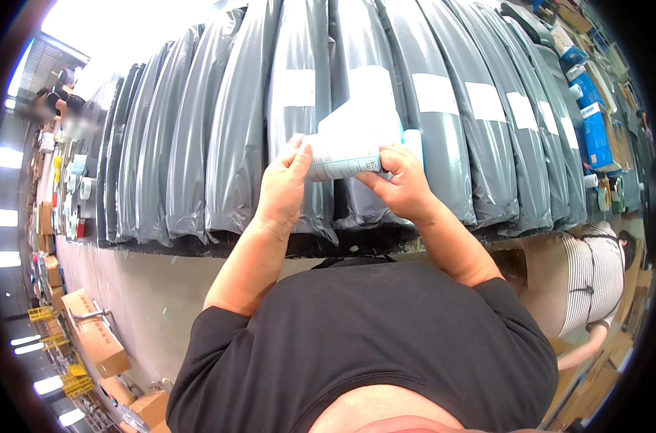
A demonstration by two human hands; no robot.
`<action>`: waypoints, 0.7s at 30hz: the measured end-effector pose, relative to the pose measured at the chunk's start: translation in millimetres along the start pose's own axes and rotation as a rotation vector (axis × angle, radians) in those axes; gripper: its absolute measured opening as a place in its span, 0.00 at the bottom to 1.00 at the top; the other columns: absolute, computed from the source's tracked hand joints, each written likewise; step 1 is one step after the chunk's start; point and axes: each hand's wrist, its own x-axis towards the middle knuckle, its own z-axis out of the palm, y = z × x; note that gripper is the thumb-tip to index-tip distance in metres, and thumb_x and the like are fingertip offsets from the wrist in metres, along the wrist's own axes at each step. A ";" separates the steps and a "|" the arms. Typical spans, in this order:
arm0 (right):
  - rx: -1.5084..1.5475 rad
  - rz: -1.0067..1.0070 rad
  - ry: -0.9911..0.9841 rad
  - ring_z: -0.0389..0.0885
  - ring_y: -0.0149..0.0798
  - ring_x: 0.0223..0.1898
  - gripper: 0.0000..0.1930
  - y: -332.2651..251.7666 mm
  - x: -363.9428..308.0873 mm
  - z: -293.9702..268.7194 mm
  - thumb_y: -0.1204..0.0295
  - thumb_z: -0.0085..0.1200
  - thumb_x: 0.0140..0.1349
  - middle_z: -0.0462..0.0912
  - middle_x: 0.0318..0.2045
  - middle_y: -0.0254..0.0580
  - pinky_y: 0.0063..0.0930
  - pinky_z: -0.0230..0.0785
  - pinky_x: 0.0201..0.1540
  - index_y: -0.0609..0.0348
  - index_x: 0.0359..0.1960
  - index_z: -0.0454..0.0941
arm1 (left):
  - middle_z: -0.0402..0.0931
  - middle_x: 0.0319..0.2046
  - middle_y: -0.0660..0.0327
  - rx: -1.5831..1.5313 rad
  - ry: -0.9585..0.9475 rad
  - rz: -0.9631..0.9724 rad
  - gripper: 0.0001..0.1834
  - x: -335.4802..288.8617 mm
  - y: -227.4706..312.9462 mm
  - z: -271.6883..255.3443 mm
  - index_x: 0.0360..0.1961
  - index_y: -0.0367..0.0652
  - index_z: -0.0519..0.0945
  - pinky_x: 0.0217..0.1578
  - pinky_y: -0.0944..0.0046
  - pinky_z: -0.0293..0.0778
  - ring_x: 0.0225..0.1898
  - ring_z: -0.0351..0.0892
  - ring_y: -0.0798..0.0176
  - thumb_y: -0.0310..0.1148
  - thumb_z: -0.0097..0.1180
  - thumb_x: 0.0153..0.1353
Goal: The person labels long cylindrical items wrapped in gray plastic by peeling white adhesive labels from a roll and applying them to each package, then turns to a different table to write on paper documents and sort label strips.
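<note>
In front of my chest, both hands hold a pale blue-white bundle of printed labels, its lower edge curled over. My left hand pinches the left end, thumb on top. At the right end, my right hand grips it with thumb and bent fingers. A pale blue rolled edge shows just behind the right fingers; whether it belongs to the bundle I cannot tell. Behind the hands stand several tall grey plastic-wrapped packages in a row. Some carry a white label, such as this label right of my hands.
The packages rest on a dark table edge. Blue boxes and tape rolls lie at the far right. A person in a striped top bends at my right. Cardboard boxes stand on the floor at left; another person is far left.
</note>
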 end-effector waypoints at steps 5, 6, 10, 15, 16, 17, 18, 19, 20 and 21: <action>-0.135 -0.160 -0.092 0.74 0.50 0.32 0.16 -3.2 3.7 -5.7 0.70 0.68 0.51 0.76 0.23 0.44 0.42 0.65 0.38 0.60 0.19 0.69 | 0.68 0.65 0.45 1.024 -0.036 0.816 0.33 -13.8 35.0 2.2 0.60 0.42 0.75 0.72 0.43 0.48 0.71 0.59 0.42 0.47 0.67 0.57; -0.121 -0.159 -0.112 0.73 0.51 0.32 0.15 -9.8 4.8 -4.6 0.70 0.68 0.51 0.75 0.23 0.44 0.42 0.65 0.38 0.59 0.20 0.70 | 0.72 0.62 0.47 1.165 -0.197 0.803 0.33 -18.0 39.6 -3.3 0.59 0.43 0.75 0.71 0.41 0.48 0.69 0.63 0.44 0.47 0.67 0.56; -0.178 -0.098 -0.088 0.73 0.52 0.30 0.13 -22.8 6.5 6.9 0.71 0.66 0.53 0.76 0.22 0.47 0.42 0.66 0.35 0.63 0.21 0.74 | 0.82 0.48 0.55 1.104 -0.270 0.876 0.25 -20.8 25.5 -11.5 0.54 0.44 0.80 0.64 0.40 0.61 0.50 0.82 0.52 0.41 0.68 0.56; -0.040 0.138 -0.188 0.71 0.43 0.22 0.11 -52.3 22.7 26.8 0.73 0.61 0.58 0.74 0.20 0.53 0.38 0.63 0.28 0.69 0.24 0.75 | 0.83 0.45 0.52 0.820 -0.497 0.533 0.17 -7.3 28.9 -40.7 0.51 0.41 0.82 0.54 0.53 0.75 0.46 0.83 0.50 0.36 0.61 0.63; -0.064 0.192 -0.231 0.69 0.39 0.23 0.12 -51.2 24.0 31.4 0.72 0.61 0.59 0.73 0.19 0.50 0.36 0.63 0.28 0.69 0.24 0.75 | 0.85 0.45 0.52 0.734 -0.543 0.448 0.16 -3.7 33.4 -51.1 0.52 0.37 0.82 0.50 0.60 0.77 0.45 0.84 0.55 0.35 0.57 0.69; -0.088 0.248 -0.270 0.68 0.36 0.23 0.12 -50.0 25.0 35.5 0.72 0.61 0.60 0.72 0.19 0.47 0.34 0.63 0.28 0.69 0.24 0.75 | 0.85 0.45 0.52 0.724 -0.558 0.455 0.16 3.2 36.6 -61.9 0.52 0.37 0.82 0.50 0.60 0.77 0.45 0.84 0.55 0.35 0.57 0.69; -0.097 0.253 -0.270 0.68 0.36 0.23 0.12 -54.6 29.8 42.5 0.72 0.61 0.60 0.72 0.19 0.47 0.34 0.63 0.28 0.69 0.24 0.75 | 0.85 0.43 0.55 0.563 -0.597 0.181 0.17 11.0 39.6 -75.4 0.52 0.37 0.83 0.49 0.61 0.77 0.43 0.84 0.59 0.37 0.57 0.69; -0.009 0.390 -0.318 0.66 0.32 0.24 0.13 -58.5 32.1 48.6 0.71 0.61 0.61 0.72 0.19 0.42 0.33 0.63 0.29 0.68 0.25 0.74 | 0.86 0.41 0.57 0.403 -0.645 -0.098 0.18 21.4 45.8 -86.5 0.51 0.37 0.83 0.47 0.62 0.77 0.41 0.84 0.63 0.40 0.57 0.69; 0.084 0.526 -0.363 0.65 0.29 0.25 0.13 -62.1 34.1 53.9 0.70 0.61 0.61 0.71 0.20 0.36 0.32 0.63 0.29 0.68 0.25 0.74 | 0.84 0.44 0.59 0.400 -0.665 -0.253 0.21 35.6 56.8 -100.1 0.53 0.32 0.82 0.49 0.66 0.76 0.45 0.80 0.67 0.41 0.56 0.71; 0.080 0.538 -0.338 0.65 0.29 0.25 0.13 -67.0 38.0 57.0 0.70 0.61 0.61 0.71 0.20 0.36 0.32 0.63 0.29 0.68 0.25 0.74 | 0.84 0.42 0.57 0.423 -0.634 -0.228 0.22 55.7 62.8 -116.4 0.51 0.32 0.82 0.47 0.64 0.78 0.45 0.82 0.64 0.43 0.58 0.69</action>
